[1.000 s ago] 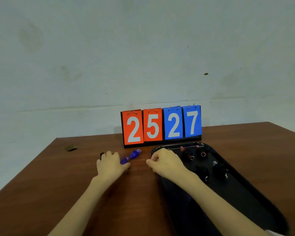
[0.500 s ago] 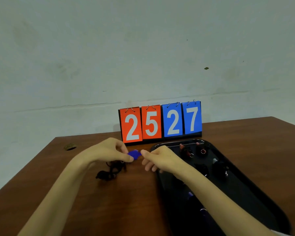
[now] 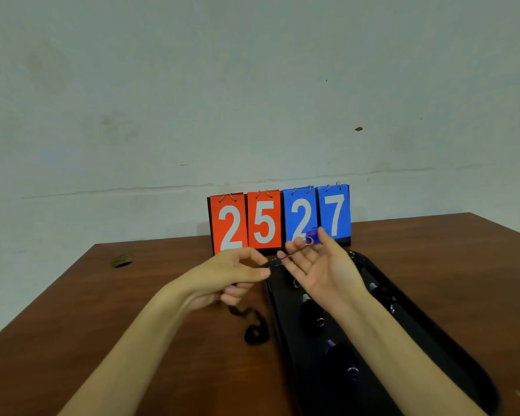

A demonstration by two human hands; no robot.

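A small blue whistle [image 3: 313, 236] with a metal ring is pinched between thumb and forefinger of my right hand [image 3: 321, 267], palm turned up above the far end of the black tray [image 3: 451, 355]. My left hand [image 3: 227, 274] pinches the end of a black cord [image 3: 254, 327] close to the right fingertips; the cord hangs from it and coils on the table. A thin bit of cord or ring spans between the two hands.
A flip scoreboard [image 3: 279, 219] reading 25 27 stands at the back of the brown wooden table [image 3: 132, 295]. Several dark whistles with rings lie in the tray. A cable hole [image 3: 121, 261] sits at the far left.
Both hands have lifted off the table. The right hand took the blue whistle and turned palm up over the tray; the left hand now pinches the cord's end.
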